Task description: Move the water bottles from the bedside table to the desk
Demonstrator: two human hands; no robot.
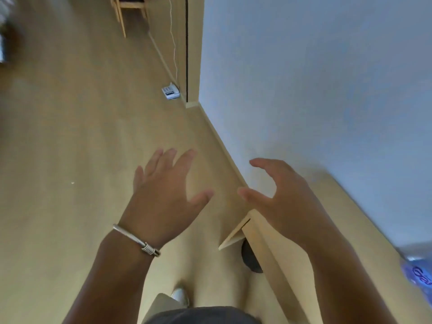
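Observation:
My left hand [163, 190] is stretched out over the wooden floor with its fingers spread, and it holds nothing; a silver bangle sits on its wrist. My right hand [280, 195] is beside it, fingers curved and apart, also holding nothing, above the near corner of a light wooden desk top [275, 249]. At the far right edge a blurred water bottle [418, 272] with a blue label stands on that surface. The bedside table is out of view.
A pale wall [315, 78] runs along the right. A white phone-like device [171, 91] lies on the floor by a wooden panel, with a thin cord running up. Wooden furniture legs [121, 17] stand at the top. A dark round object [251, 258] sits under the desk edge.

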